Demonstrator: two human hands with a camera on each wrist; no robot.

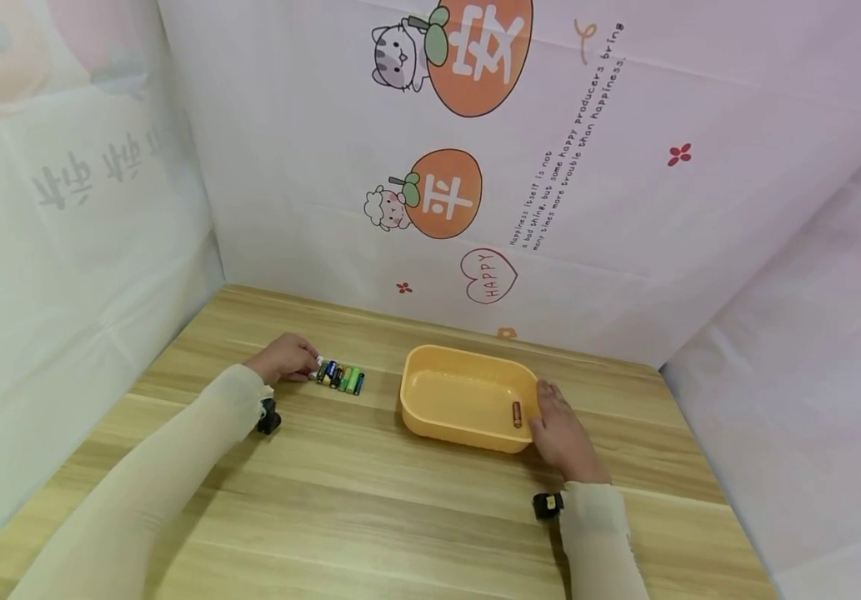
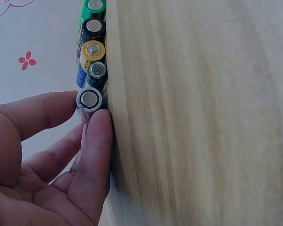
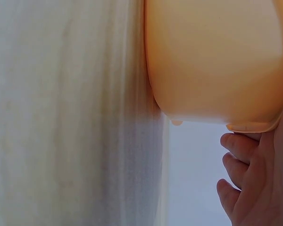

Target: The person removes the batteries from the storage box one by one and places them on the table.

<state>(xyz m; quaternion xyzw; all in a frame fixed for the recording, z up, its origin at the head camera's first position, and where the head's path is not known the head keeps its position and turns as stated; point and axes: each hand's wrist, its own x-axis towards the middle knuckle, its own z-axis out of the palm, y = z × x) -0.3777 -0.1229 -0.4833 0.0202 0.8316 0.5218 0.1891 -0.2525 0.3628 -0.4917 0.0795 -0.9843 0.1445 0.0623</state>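
Note:
At the left end of a row of batteries, my left hand pinches a pale battery between thumb and fingertips. In the left wrist view its round end faces the camera, and a dark battery lies right against it. Green, blue and yellow ones follow along the row. My right hand rests against the right side of a yellow plastic basin, fingers extended along its outer wall. One brown-red battery lies inside the basin, near that wall.
The wooden table carries the row and the basin, with a gap of bare wood between them. White printed sheets hang behind and on both sides. A small black camera sits on each wrist.

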